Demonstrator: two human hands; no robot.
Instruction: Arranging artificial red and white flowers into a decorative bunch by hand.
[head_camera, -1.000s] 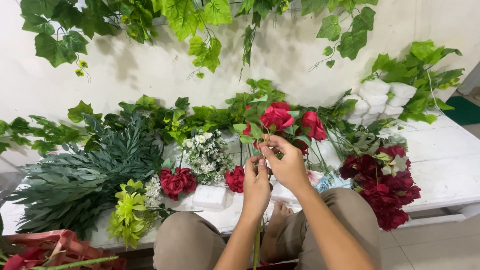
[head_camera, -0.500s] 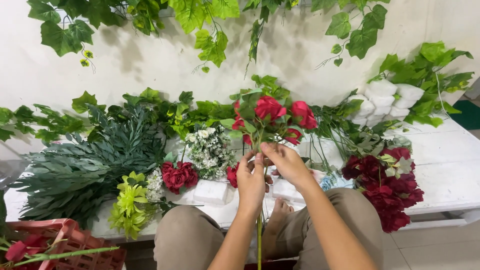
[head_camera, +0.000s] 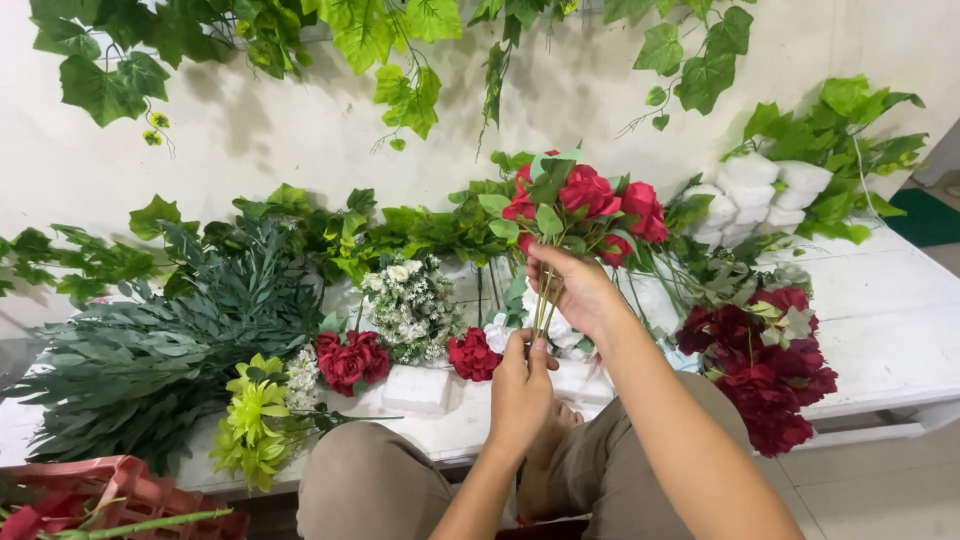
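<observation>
A bunch of red artificial roses (head_camera: 585, 200) with green leaves stands upright in front of me. My right hand (head_camera: 572, 288) is closed around the stems just below the blooms. Lower down, my left hand (head_camera: 522, 388) pinches the same thin green stems (head_camera: 543, 312) between fingers and thumb. Both hands hover above the front edge of a white table (head_camera: 880, 330), over my knees.
On the table lie dark green fern fronds (head_camera: 140, 360), yellow-green flowers (head_camera: 255, 425), white blossom sprigs (head_camera: 410, 305), loose red roses (head_camera: 350, 358), a dark red bouquet (head_camera: 770, 370) and white foam blocks (head_camera: 755, 195). Ivy hangs on the wall. A red basket (head_camera: 120, 495) sits lower left.
The rose bunch has risen and stands more upright. My right hand moved up the stems, while my left hand slid down them toward my lap.
</observation>
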